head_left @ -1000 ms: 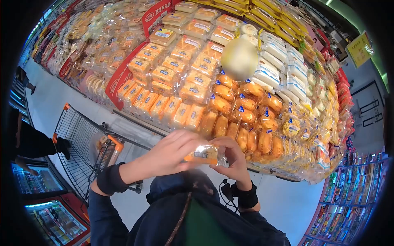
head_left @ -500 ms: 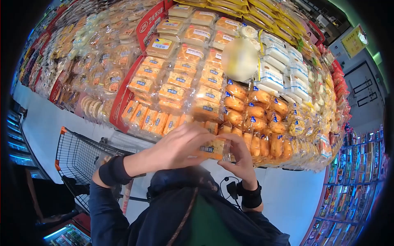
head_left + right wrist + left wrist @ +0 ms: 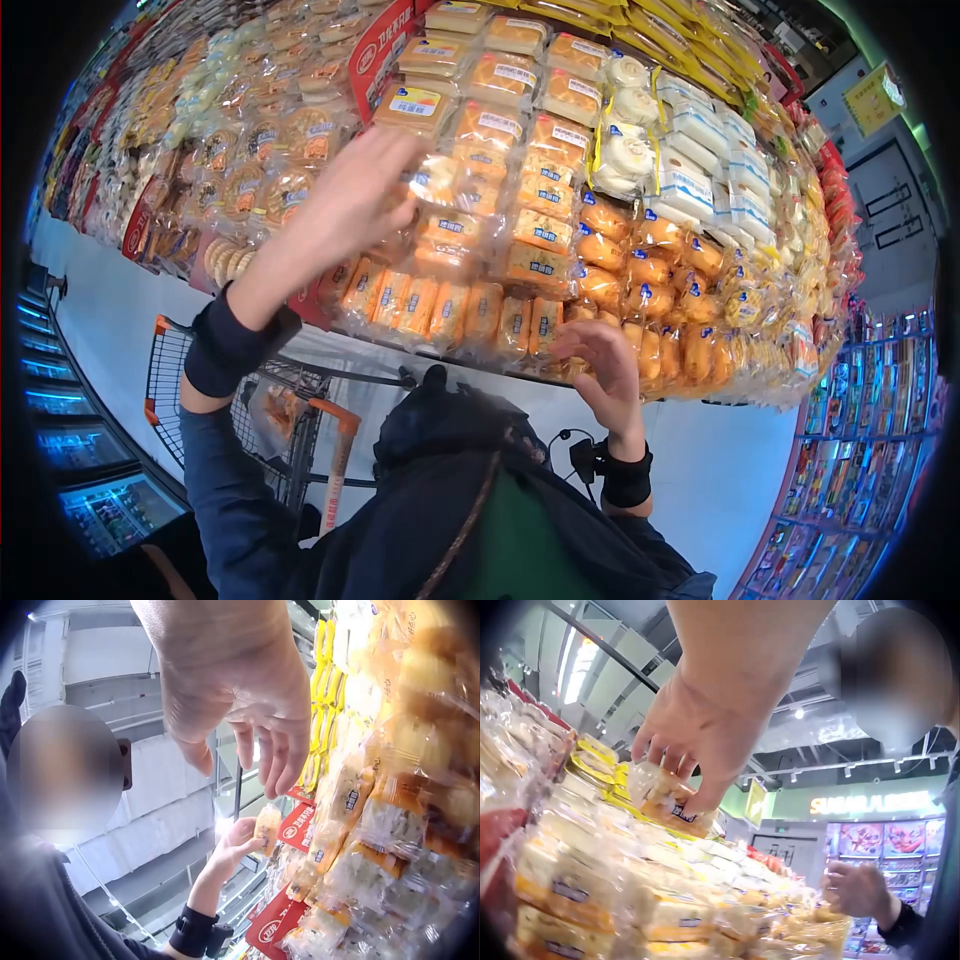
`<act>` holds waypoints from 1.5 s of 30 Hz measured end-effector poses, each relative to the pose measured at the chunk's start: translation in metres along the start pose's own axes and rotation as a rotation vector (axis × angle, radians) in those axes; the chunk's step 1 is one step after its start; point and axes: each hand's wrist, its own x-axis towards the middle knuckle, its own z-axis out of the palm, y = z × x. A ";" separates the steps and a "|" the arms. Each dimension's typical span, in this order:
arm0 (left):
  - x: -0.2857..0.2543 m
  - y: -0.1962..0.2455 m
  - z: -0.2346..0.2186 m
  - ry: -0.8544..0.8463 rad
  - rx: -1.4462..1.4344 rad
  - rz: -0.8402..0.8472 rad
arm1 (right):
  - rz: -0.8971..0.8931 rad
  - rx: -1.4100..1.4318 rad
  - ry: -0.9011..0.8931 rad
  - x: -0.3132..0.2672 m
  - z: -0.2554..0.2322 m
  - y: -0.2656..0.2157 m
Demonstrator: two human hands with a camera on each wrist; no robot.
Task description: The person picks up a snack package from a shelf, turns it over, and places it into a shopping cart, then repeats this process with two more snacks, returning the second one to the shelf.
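Note:
In the head view my left hand reaches over the bread display and grips a clear-wrapped cake. The left wrist view shows this wrapped cake, orange at the base with a dark label, pinched between thumb and fingers. Below it are stacks of similar wrapped cakes. My right hand is by the front edge of the display, near a row of upright wrapped cakes. In the right wrist view its fingers hang loosely bent with nothing between them.
A shopping cart with an orange-ended handle stands at my left. Red divider signs split the display. Wrapped buns and white packets fill its right part. Stocked shelves stand at the far right.
Both hands were together at the cake before my body. Now my left hand has carried it forward and left over the stacks. My right hand has let go and stays near the edge.

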 end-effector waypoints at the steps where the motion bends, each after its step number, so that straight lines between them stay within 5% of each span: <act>1: 0.006 -0.014 0.000 -0.015 0.035 -0.002 | 0.011 -0.008 -0.015 0.001 0.001 0.001; 5: 0.025 -0.071 0.010 -0.064 0.123 0.011 | 0.040 -0.020 -0.041 0.002 0.005 0.002; 20: 0.029 -0.114 0.040 -0.101 0.123 -0.027 | 0.044 -0.032 -0.003 -0.006 0.009 0.000; 45: 0.050 -0.108 0.043 -0.274 0.242 -0.100 | 0.038 -0.015 0.010 -0.023 0.003 0.004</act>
